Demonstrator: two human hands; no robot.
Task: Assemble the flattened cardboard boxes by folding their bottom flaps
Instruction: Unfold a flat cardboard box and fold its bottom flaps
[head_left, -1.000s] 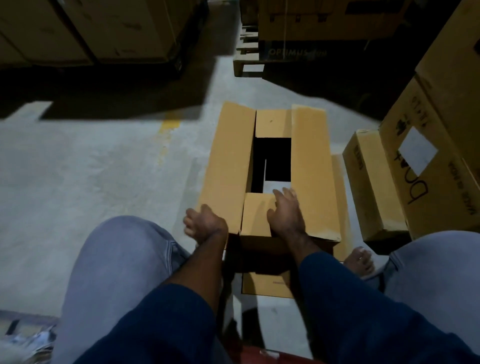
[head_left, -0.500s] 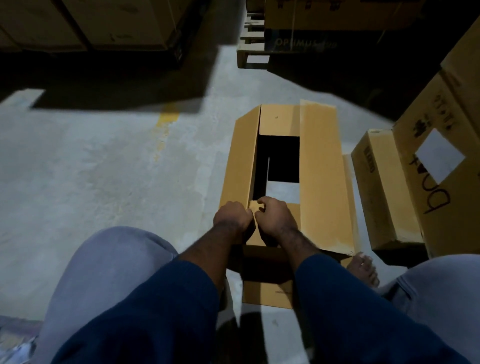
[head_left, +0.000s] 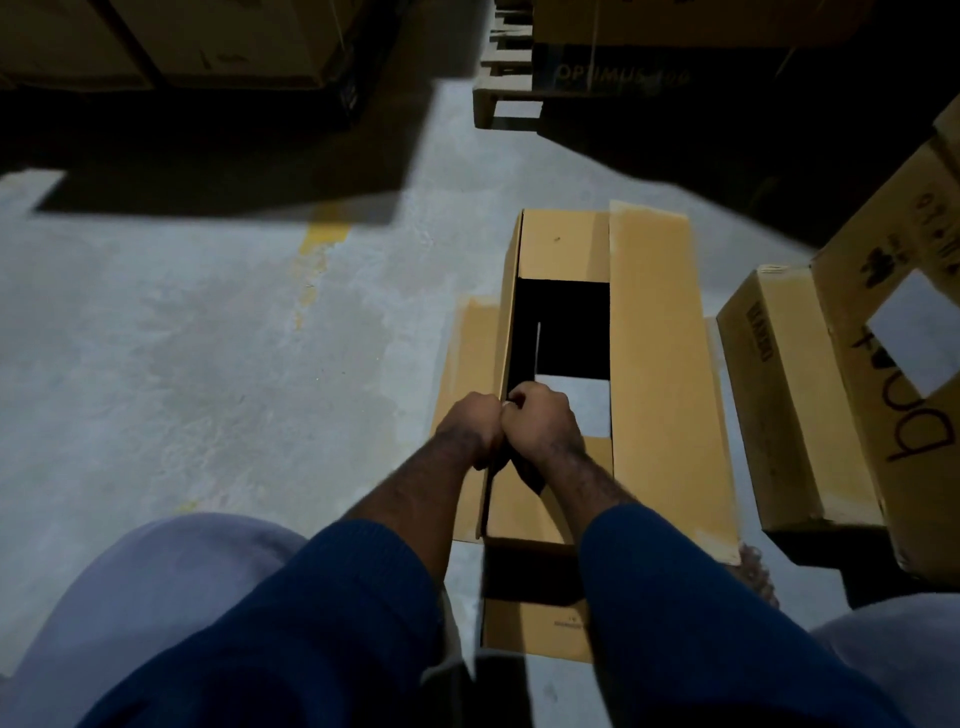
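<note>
A tan cardboard box (head_left: 660, 374) stands on the concrete floor in front of my knees, its flaps facing up. The long right flap lies flat across it. The long left flap (head_left: 506, 332) stands nearly upright on edge. Short flaps (head_left: 563, 244) lie at the far end and at the near end, with a dark gap between them. My left hand (head_left: 467, 431) and my right hand (head_left: 543, 423) are side by side, both curled round the near part of the left flap's edge. What the fingertips pinch is hidden.
A smaller closed carton (head_left: 795, 395) lies right of the box, against a large printed carton (head_left: 904, 332). A wooden pallet (head_left: 506, 98) with stacked cartons stands at the back, more cartons (head_left: 171, 41) at the back left. My bare foot (head_left: 753, 571) rests by the box's near right corner.
The left long flap, lying flat a second ago, has been raised to stand almost upright. Both hands came together on its near edge; the right hand left the near short flap.
</note>
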